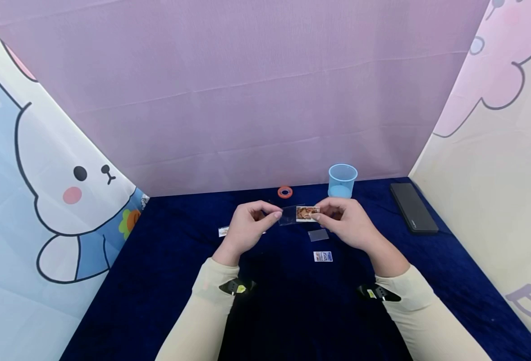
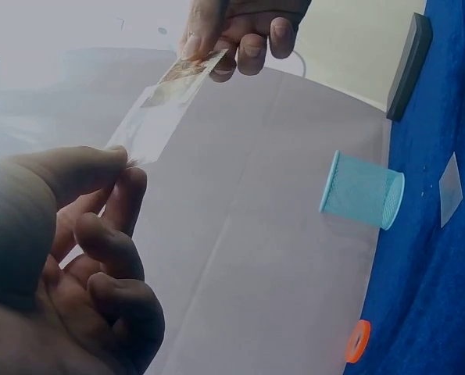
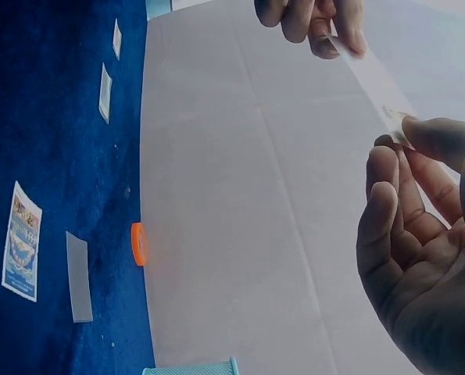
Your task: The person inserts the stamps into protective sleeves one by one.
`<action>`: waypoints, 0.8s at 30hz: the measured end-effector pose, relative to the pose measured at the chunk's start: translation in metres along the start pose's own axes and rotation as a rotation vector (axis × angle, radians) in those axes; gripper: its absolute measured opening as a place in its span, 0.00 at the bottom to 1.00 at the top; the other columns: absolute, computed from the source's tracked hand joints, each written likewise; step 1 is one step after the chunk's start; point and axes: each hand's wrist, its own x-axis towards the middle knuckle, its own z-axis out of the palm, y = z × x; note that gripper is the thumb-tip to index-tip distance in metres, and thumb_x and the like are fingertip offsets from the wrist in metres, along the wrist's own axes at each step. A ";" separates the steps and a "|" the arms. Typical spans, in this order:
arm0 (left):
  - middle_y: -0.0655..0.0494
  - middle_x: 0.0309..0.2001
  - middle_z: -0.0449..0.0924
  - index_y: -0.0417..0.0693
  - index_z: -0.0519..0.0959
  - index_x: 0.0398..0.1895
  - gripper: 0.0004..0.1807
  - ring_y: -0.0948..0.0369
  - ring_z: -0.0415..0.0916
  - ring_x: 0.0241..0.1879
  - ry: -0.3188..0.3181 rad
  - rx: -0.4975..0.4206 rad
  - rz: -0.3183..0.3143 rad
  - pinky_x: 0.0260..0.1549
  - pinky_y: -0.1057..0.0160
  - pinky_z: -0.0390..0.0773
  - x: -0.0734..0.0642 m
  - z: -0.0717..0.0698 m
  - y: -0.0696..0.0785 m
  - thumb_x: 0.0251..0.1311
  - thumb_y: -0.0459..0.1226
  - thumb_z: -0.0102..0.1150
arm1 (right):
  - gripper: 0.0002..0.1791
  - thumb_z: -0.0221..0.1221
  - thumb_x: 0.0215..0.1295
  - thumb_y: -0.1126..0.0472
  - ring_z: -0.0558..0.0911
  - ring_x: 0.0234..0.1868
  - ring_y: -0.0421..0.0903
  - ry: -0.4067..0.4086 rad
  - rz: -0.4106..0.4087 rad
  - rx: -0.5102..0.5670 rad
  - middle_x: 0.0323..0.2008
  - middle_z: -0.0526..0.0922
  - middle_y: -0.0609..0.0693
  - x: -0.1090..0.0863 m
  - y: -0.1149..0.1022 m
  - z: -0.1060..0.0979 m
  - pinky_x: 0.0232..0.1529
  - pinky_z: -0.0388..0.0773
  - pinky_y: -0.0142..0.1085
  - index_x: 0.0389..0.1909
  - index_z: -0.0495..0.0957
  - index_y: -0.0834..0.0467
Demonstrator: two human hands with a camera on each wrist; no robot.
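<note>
Above the middle of the cloth, my left hand (image 1: 246, 229) pinches one end of a clear plastic sleeve (image 1: 287, 216) between thumb and forefinger. At the other end my right hand (image 1: 352, 223) pinches a brown picture stamp (image 1: 304, 214) with a white border. In the left wrist view the stamp (image 2: 191, 78) overlaps the sleeve (image 2: 150, 129); how far it lies inside cannot be told. Below the hands lie a second clear sleeve (image 1: 318, 235) and a blue-and-white stamp (image 1: 323, 256) with a toothed edge, plain in the right wrist view.
An orange tape roll (image 1: 285, 192) and a blue mesh cup (image 1: 342, 181) stand at the back. A dark flat case (image 1: 413, 207) lies at right. Partly behind my left hand is another small stamp-like piece (image 1: 223, 231). Fabric walls (image 1: 247, 100) enclose the blue cloth (image 1: 157, 281).
</note>
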 end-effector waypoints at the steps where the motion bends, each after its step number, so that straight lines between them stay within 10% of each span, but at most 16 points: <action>1: 0.52 0.38 0.88 0.47 0.91 0.44 0.06 0.62 0.70 0.17 0.000 -0.003 0.002 0.18 0.66 0.70 0.000 0.000 0.000 0.67 0.38 0.71 | 0.04 0.69 0.71 0.58 0.83 0.28 0.51 0.001 0.001 -0.002 0.33 0.86 0.52 0.000 0.000 0.000 0.27 0.79 0.37 0.44 0.87 0.52; 13: 0.44 0.36 0.86 0.36 0.89 0.44 0.06 0.67 0.63 0.15 -0.009 0.013 -0.005 0.17 0.67 0.64 -0.004 -0.002 0.020 0.69 0.29 0.67 | 0.03 0.67 0.73 0.59 0.84 0.29 0.50 0.028 0.002 -0.014 0.31 0.86 0.47 -0.002 -0.002 -0.002 0.27 0.80 0.38 0.43 0.86 0.51; 24: 0.56 0.36 0.87 0.44 0.90 0.45 0.09 0.60 0.66 0.16 -0.016 0.019 0.006 0.17 0.65 0.67 -0.002 -0.002 0.001 0.69 0.40 0.70 | 0.02 0.69 0.71 0.58 0.80 0.27 0.48 0.026 -0.010 -0.016 0.32 0.86 0.45 -0.003 -0.002 -0.001 0.25 0.76 0.36 0.41 0.88 0.48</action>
